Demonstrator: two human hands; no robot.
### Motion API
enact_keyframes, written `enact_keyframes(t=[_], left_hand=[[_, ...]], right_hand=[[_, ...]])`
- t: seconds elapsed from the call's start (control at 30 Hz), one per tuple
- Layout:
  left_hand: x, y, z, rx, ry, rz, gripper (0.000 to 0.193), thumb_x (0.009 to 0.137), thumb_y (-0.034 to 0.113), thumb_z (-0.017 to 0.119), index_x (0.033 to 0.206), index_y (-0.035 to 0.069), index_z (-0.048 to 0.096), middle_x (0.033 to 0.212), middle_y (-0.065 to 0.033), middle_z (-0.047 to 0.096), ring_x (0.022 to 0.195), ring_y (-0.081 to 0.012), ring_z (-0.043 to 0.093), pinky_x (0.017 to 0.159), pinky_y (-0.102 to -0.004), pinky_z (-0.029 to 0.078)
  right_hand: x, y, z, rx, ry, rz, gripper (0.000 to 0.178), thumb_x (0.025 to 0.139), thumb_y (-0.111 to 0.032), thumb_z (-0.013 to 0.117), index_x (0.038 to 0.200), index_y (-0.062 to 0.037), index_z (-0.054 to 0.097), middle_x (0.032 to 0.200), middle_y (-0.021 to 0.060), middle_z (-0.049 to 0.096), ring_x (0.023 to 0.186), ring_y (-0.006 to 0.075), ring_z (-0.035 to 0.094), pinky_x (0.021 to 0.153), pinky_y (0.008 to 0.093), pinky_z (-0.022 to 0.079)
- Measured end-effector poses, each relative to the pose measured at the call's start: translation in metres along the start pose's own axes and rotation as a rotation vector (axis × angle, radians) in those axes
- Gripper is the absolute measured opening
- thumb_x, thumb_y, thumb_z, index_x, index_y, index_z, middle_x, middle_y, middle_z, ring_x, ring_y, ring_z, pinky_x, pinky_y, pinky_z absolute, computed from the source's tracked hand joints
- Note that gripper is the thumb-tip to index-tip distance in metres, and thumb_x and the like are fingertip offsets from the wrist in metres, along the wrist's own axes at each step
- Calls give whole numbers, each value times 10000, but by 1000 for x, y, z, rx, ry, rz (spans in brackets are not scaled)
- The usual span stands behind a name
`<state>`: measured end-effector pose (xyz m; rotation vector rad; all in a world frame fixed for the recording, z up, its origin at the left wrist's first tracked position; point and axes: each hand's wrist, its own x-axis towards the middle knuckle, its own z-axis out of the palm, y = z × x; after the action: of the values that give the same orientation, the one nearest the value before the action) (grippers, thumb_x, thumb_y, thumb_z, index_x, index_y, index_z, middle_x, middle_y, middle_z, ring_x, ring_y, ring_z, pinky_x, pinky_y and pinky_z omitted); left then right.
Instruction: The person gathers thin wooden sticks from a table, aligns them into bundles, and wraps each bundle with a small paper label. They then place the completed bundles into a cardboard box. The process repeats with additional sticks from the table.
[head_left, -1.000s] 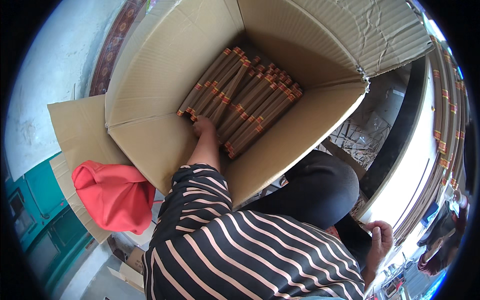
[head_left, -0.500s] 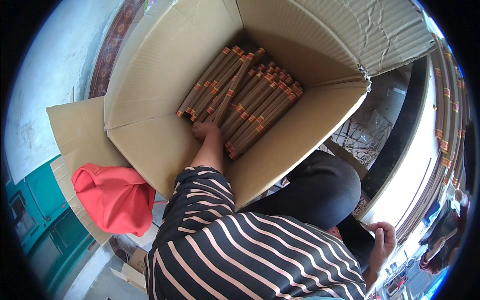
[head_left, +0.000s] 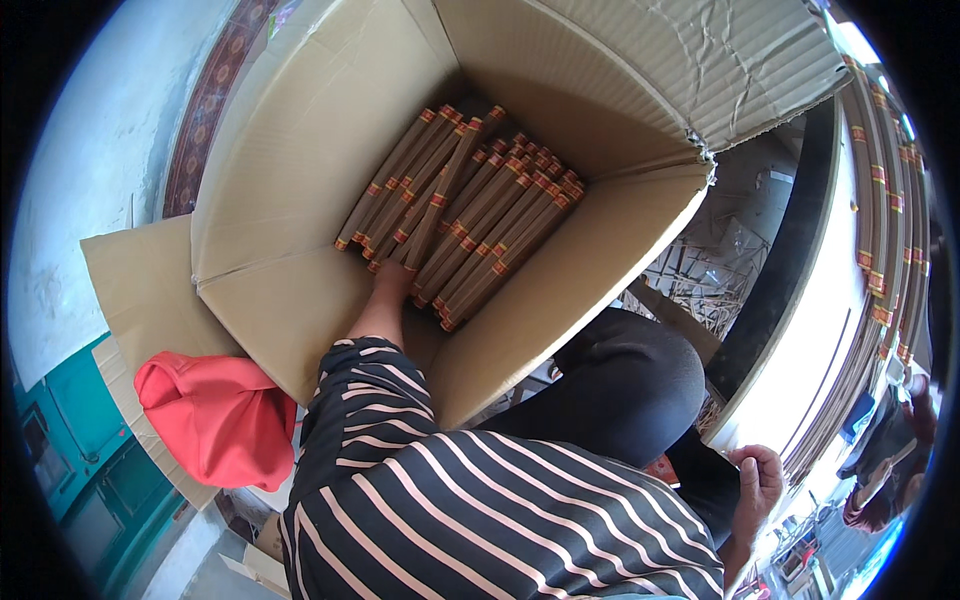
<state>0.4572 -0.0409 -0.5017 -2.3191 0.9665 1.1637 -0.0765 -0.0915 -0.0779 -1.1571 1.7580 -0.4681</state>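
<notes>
A deep cardboard box [head_left: 330, 130] stands in front of me with its flaps folded out. Inside it lie several rows of long brown bundles [head_left: 500, 225] banded in red and yellow. One bundle [head_left: 455, 170] rests at a slant on top of the others. My left hand [head_left: 393, 274] reaches down into the box and touches the near ends of the bundles, right by the slanted one; its fingers are hidden among them. My right hand [head_left: 757, 485] is beside my knee at the edge of a white-topped table, fingers curled in, with nothing visible in it.
A red cloth [head_left: 215, 420] hangs over the box's left flap [head_left: 130, 290]. More banded bundles [head_left: 880, 200] lie on the white tabletop [head_left: 790, 360] at right. Thin loose sticks [head_left: 690, 285] litter the floor beyond my knee. Another person [head_left: 885, 460] is at the far right.
The view has shifted slightly, so the box and bundles appear a little lower and further left. My left hand stays at the bundles' near ends, and my right hand has barely moved.
</notes>
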Motion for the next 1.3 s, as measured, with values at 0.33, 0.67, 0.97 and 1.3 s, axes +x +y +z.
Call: enact_keyframes(t=[0.33,0.67,0.97,1.3], left_hand=[[4,5,23,-43,332,164,408,750,236,648,1033,-43,556,1025,-250,587,975,-372,583,826,-433,473],[60,-4,70,-585,458,-622,416,870,302,481,1135,-17,517,1102,-206,579,1015,-374,564,837,-442,474],[-10,33,17,-2001,52,-325,611,901,470,367,1272,-12,420,1241,-178,484,1104,-346,498,849,-513,453],[22,30,12,-1501,696,-1086,527,896,373,390,1146,-79,493,1127,-283,540,1030,-399,551,853,-482,467]], right_hand=[[8,4,2,8,-26,1,201,898,-193,558,968,-5,551,838,52,583,790,116,533,755,240,429],[10,3,3,11,-25,-4,166,902,-149,540,955,7,546,832,57,573,773,116,517,745,242,419],[9,-1,13,-77,-13,-26,214,902,-218,549,934,-6,552,802,57,571,751,118,526,706,246,432],[6,-5,13,-3,-24,21,211,893,-187,572,959,12,547,834,62,586,780,113,530,756,243,428]])
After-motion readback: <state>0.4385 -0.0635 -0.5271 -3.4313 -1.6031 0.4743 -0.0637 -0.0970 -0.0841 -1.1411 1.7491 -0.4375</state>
